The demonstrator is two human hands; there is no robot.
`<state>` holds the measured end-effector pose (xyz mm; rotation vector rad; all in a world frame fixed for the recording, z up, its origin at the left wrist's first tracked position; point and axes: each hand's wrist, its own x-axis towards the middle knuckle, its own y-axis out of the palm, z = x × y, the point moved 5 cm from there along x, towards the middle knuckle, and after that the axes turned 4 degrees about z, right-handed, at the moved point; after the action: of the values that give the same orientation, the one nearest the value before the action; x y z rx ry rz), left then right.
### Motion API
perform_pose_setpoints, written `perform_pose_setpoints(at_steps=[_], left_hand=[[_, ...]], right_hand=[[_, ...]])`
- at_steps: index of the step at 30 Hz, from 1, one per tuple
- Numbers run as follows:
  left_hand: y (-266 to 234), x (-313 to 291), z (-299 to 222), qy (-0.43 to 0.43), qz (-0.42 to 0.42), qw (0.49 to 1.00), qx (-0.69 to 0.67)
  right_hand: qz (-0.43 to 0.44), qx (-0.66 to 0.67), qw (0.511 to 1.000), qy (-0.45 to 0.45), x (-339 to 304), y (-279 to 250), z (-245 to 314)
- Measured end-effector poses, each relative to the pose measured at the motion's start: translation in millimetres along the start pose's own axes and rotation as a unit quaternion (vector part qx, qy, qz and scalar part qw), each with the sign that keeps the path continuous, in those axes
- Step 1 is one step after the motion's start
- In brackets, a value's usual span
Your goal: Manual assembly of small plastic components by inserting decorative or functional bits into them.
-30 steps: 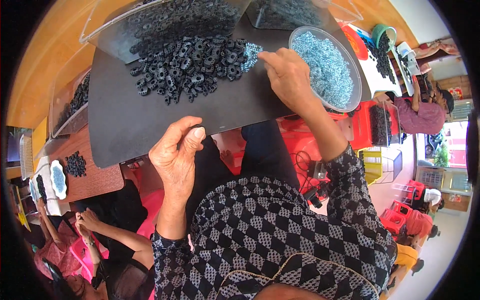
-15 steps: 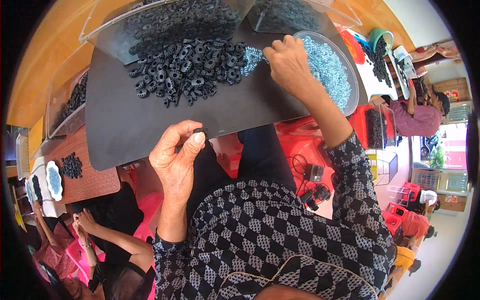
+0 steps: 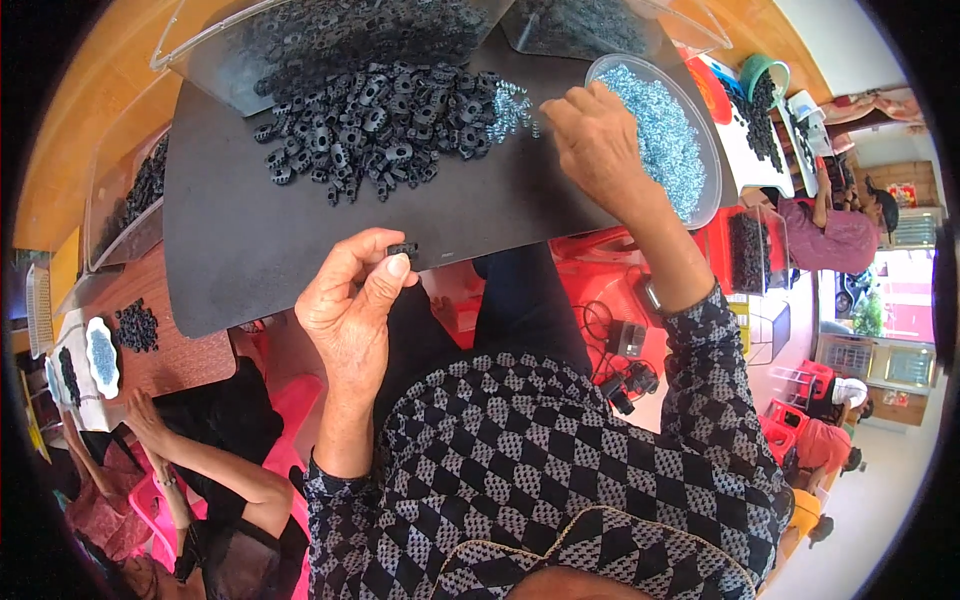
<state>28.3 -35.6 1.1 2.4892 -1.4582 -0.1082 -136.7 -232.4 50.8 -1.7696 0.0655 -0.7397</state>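
Note:
Between thumb and fingers my left hand (image 3: 348, 300) pinches a small black plastic part (image 3: 402, 249) just off the near edge of the dark table (image 3: 480, 200). My right hand (image 3: 600, 145) is over the table, its fingers curled together; what they hold, if anything, is hidden. Just left of its fingertips lies a small heap of silvery-blue metal springs (image 3: 510, 108). A round clear tub (image 3: 716, 195) full of such springs (image 3: 655, 135) stands right beside this hand. Farther left spreads a big pile of black plastic parts (image 3: 375, 125).
A clear bin (image 3: 215, 85) of black parts leans at the table's far side, with another clear bin (image 3: 580, 35) to its right. At lower left a co-worker's arms (image 3: 210, 460) are beside a brown table (image 3: 190, 365). Red stools (image 3: 570, 290) stand below.
My right hand has drawn back slightly to the right from the small spring heap, which now looks more spread out. My left hand keeps its pinch on the black part.

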Motion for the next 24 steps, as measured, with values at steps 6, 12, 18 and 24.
perform_pose_setpoints(at_steps=[6,12,18,24], left_hand=[[-1.7,-0.4,-1.7,0.012,-0.004,1.000,0.025],[5.4,6.9,1.6,-0.027,0.033,0.992,-0.122],[7.0,7.1,5.6,-0.054,0.029,0.988,-0.140],[10.0,4.1,5.1,-0.054,0.008,0.984,-0.169]], right_hand=[[0.050,-0.017,0.998,-0.029,3.0,11.6,13.2],[0.008,0.024,1.000,-0.012,-1.8,3.4,19.7],[-0.020,0.380,0.923,0.065,-2.6,-31.1,64.1],[-0.023,0.531,0.836,0.141,-4.8,-32.0,101.1]])
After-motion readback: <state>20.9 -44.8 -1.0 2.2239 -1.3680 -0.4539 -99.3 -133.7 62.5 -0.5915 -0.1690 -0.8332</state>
